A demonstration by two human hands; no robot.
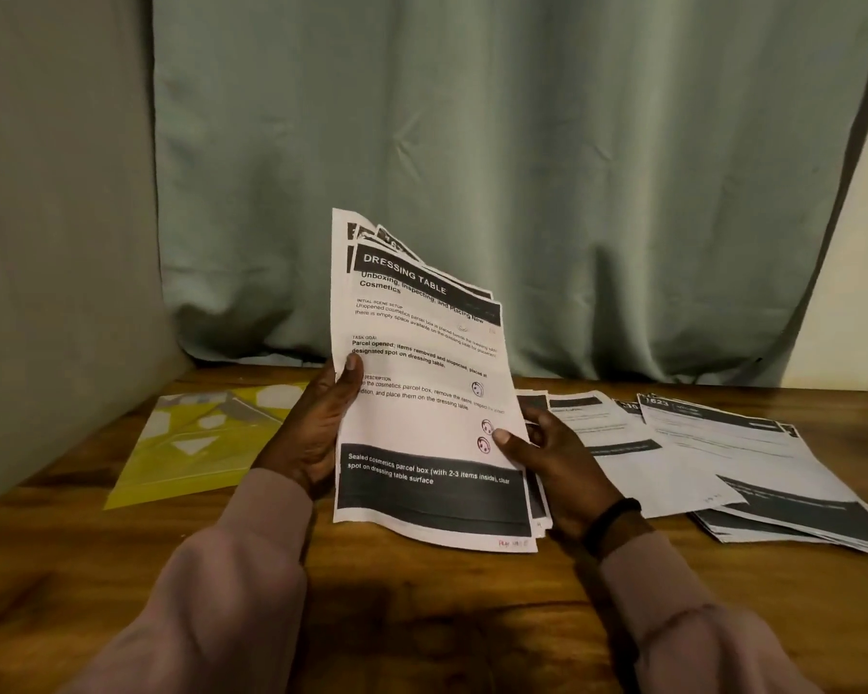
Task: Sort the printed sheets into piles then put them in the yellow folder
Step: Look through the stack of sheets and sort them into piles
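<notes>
Head | both hands pinch sheet stack [422, 393] side edges | left hand [317, 433] | right hand [557, 453]

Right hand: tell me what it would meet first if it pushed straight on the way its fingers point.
The right hand points leftward, so it meets the held stack of sheets it already pinches; beyond that, probably the left hand, though depth is unclear.

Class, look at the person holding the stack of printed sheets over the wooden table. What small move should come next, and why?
Probably lift the top sheet, headed "DRESSING TABLE", off the held stack and lay it on a matching pile at the right. Both the left hand and the right hand grip several fanned sheets, piles already lie on the table, and the yellow folder lies untouched at the left.
</notes>
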